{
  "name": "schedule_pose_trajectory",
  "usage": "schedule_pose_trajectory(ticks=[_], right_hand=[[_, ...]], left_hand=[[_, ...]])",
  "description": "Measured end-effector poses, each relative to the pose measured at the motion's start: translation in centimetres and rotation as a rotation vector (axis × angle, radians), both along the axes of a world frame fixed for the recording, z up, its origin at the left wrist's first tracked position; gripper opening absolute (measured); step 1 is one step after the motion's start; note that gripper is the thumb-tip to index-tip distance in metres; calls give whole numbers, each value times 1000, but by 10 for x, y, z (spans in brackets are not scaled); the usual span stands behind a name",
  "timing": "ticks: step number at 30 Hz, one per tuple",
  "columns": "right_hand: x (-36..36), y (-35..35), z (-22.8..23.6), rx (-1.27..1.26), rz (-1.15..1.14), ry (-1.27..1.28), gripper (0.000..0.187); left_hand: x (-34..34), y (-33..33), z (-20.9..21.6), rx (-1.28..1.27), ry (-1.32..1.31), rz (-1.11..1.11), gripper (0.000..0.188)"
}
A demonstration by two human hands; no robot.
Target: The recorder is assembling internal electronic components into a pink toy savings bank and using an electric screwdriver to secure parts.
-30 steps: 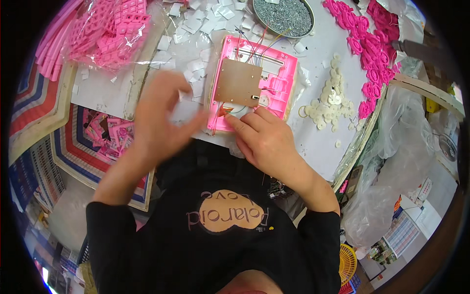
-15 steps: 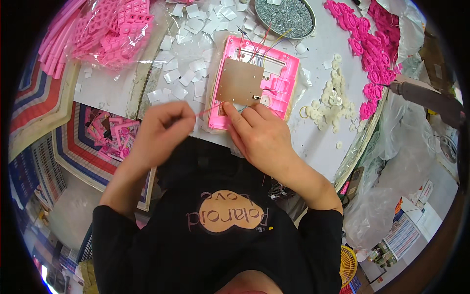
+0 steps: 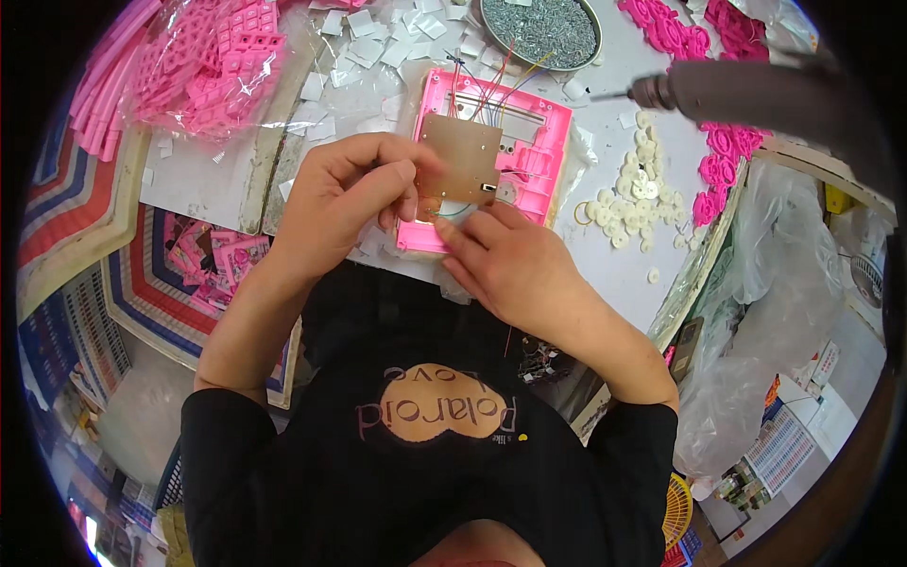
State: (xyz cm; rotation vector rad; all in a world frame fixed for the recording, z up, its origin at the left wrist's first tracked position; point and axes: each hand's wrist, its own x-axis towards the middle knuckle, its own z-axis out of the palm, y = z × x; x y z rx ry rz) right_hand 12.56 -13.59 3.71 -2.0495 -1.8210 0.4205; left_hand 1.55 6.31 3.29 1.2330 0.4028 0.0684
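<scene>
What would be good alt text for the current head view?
A person's left hand and right hand work at an open pink plastic casing with a brown board and thin wires. Around it lie white discs and a dish of small metal pieces.

Your left hand [image 3: 345, 203], clear of the pink housing [image 3: 543, 161] half a second ago, now reaches over its 9 o'clock edge; the dark driver [image 3: 718, 94] swings from the housing's 3 o'clock to its 2 o'clock, nearer.
</scene>
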Motion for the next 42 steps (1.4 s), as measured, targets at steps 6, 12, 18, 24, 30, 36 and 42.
schedule_pose_trajectory(ticks=[6,12,18,24,30,36,42], right_hand=[[7,-4,-4,83,-30,68,32],[-13,2,-8,67,-150,1,39],[-7,2,-14,137,-116,18,32],[-18,6,-7,85,-207,-9,35],[14,-15,8,216,-313,433,45],[27,-6,6,446,-368,677,31],[25,-26,12,149,-524,671,11]], left_hand=[[-6,-6,3,73,-36,-55,20],[-4,-11,3,254,-190,-136,24],[-3,-9,4,336,-259,-155,39],[-2,-6,3,305,-246,-131,37],[-1,-16,12,649,-305,-240,15],[8,-28,10,809,-352,-353,12],[-2,-23,-4,1249,-434,-302,19]])
